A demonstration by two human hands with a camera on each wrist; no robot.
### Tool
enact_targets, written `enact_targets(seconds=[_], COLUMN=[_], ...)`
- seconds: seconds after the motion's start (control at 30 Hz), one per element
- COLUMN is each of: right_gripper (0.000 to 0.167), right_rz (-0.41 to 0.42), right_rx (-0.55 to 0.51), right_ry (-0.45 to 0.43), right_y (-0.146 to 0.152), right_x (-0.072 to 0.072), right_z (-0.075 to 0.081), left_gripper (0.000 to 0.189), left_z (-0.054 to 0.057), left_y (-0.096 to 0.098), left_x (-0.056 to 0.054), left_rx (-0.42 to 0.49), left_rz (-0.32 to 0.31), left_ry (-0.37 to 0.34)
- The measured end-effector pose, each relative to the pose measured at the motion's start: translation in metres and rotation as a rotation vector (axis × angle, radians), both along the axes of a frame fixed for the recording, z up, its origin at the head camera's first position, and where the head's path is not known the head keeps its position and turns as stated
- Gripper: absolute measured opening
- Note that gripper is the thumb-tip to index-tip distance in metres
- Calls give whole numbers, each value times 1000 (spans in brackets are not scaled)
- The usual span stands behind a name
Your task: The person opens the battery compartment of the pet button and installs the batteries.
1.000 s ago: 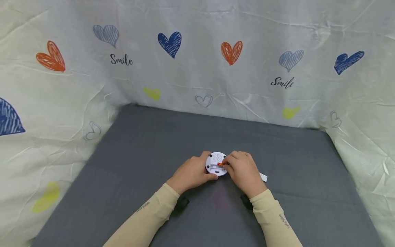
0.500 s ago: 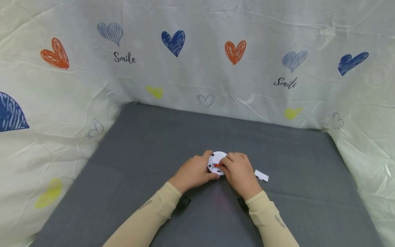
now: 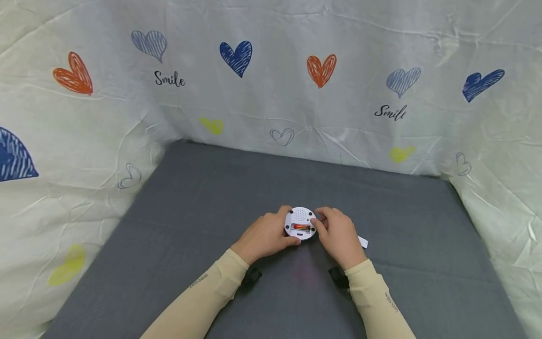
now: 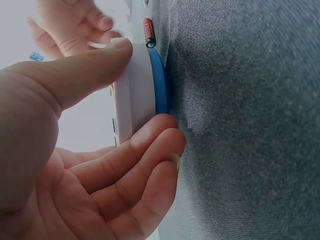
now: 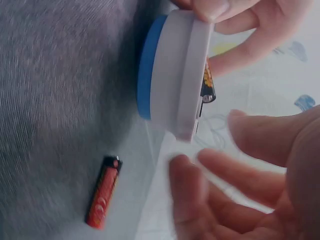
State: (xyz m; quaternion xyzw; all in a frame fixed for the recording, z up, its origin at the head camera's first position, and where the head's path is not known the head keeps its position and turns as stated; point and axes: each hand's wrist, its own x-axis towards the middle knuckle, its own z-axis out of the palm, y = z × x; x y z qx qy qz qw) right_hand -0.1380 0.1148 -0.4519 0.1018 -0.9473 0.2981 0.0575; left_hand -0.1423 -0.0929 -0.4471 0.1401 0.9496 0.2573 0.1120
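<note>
A round white device point(image 3: 301, 215) with a blue lower rim lies face down, its speaker holes, dark feet and battery slot upward. My left hand point(image 3: 262, 235) grips its left side between thumb and fingers. An orange and black battery point(image 3: 301, 227) is in the slot; in the right wrist view one end of that battery point(image 5: 208, 90) stands up out of it. My right hand point(image 3: 338, 235) is at the device's right edge, thumb and fingers apart with nothing between them. On the cloth beside the device lies a second red and black battery point(image 5: 104, 194), hidden in the head view by my right hand.
A small white cover point(image 3: 362, 242) lies on the grey cloth point(image 3: 237, 183) right of my right hand, which partly hides it. Behind the table hangs a white curtain point(image 3: 271, 103) printed with hearts and the word Smile.
My right hand has let go of the battery and drawn back right, leaving it in the slot. Earlier its fingers were pressing it there. My left hand keeps holding the device.
</note>
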Motion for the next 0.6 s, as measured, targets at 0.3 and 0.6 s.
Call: enact_targets(seconds=[0.3, 0.6], right_gripper=[40, 42], right_rz=[-34, -50], right_rx=[-104, -204], right_ry=[-292, -355], right_y=[1, 0], right_x=[-2, -4], right_z=[-1, -8], left_gripper=[92, 91], left_z=[-1, 0], left_y=[1, 3], left_x=[1, 0], left_rx=[7, 18], left_rz=[10, 34], left_ry=[-21, -39])
